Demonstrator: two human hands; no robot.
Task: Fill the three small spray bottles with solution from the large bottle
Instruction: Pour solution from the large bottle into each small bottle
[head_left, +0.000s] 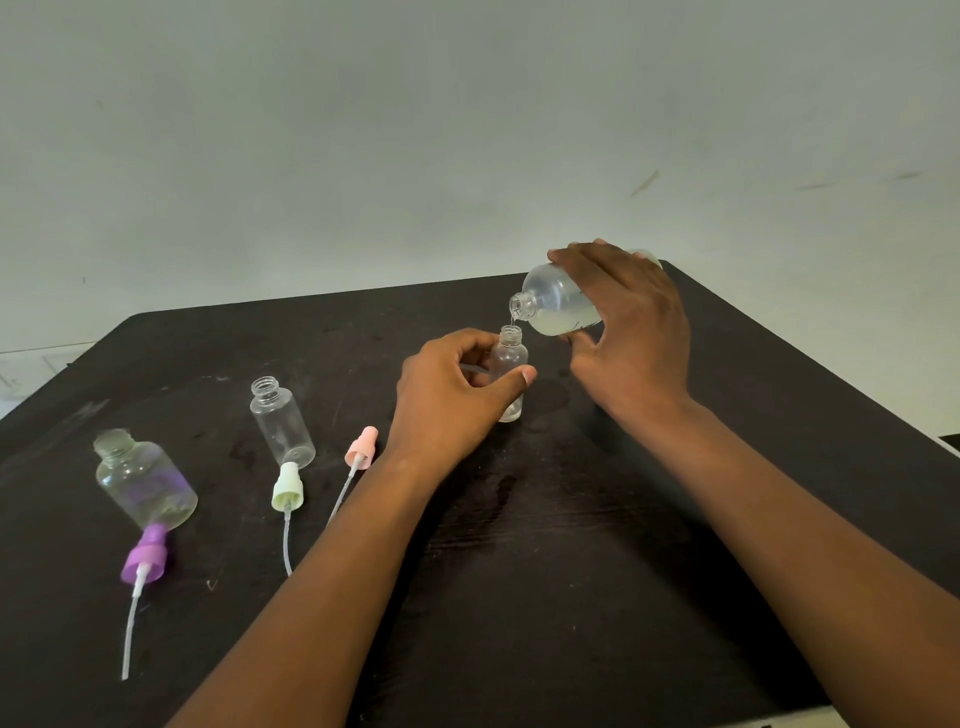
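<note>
My right hand (631, 327) grips the large frosted bottle (558, 304), tipped with its open neck pointing left and down. A thin stream of clear liquid falls from it into a small clear bottle (509, 361) standing upright on the dark table (571, 545). My left hand (457, 395) holds that small bottle between thumb and curled fingers. Two more uncapped small clear bottles stand to the left: a slim one (283, 423) and a wider one (143, 478).
Three spray heads with dip tubes lie on the table: a purple one (145, 556), a pale green one (287, 488) and a pink one (361, 449). Wet patches mark the table around the held bottle. A pale wall rises behind the table's far edge.
</note>
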